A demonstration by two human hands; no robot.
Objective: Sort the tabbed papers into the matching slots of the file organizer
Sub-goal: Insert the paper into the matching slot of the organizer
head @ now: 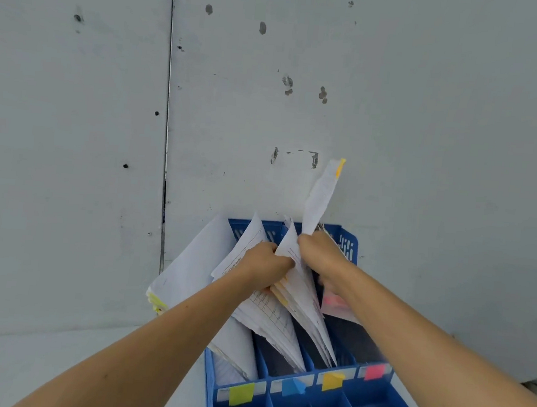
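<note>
While the grey wall (430,120) stands right behind the blue file organizer (382,405), leaving open room above at twelve o'clock, my left hand (267,261) grips the fanned papers (285,328) in its middle slots and my right hand (321,253) pinches a yellow-tabbed sheet (321,198) rising at twelve o'clock.

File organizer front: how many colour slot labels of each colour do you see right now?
Lime-yellow label: 1
Blue label: 1
Orange-yellow label: 1
Pink label: 1
Total: 4
</note>
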